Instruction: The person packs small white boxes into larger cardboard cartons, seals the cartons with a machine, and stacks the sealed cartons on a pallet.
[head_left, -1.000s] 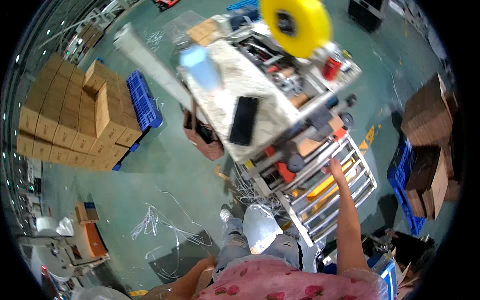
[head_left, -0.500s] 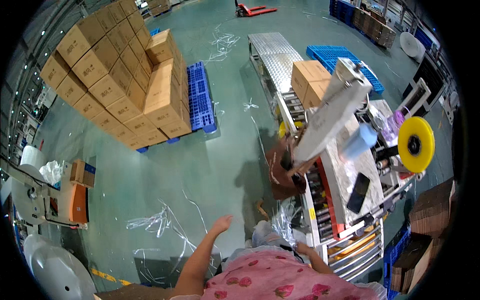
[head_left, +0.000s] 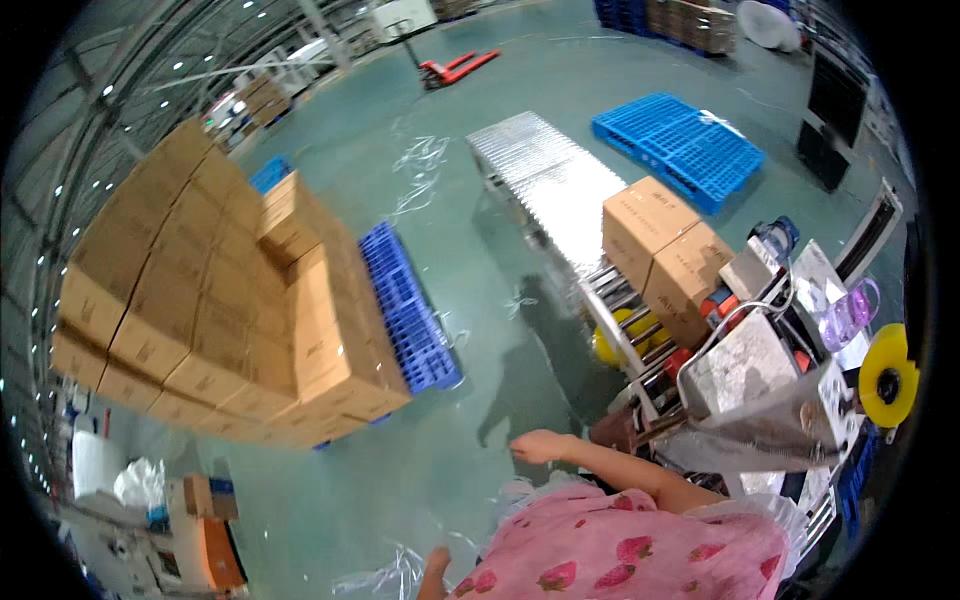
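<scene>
Two cardboard boxes (head_left: 672, 252) sit on the conveyor (head_left: 556, 190) at right of frame; stacked cartons (head_left: 215, 300) wait at left. The right hand (head_left: 538, 446), centre-bottom, seems empty, grip loosely wide.

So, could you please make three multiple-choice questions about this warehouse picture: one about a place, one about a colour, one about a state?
1. Where do the two boxes by the machine stand?
A. on the roller conveyor
B. on the floor
C. on the far blue pallet

2. What colour is the tape roll at the right edge?
A. red
B. yellow
C. white

3. How is the outstretched hand?
A. gripping a box
B. holding tape
C. empty, touching nothing

Answers:
1. A, they sit on the conveyor, next to the machine.
2. B, the roll is plainly yellow.
3. C, the hand is open above the floor with nothing in it.
</scene>
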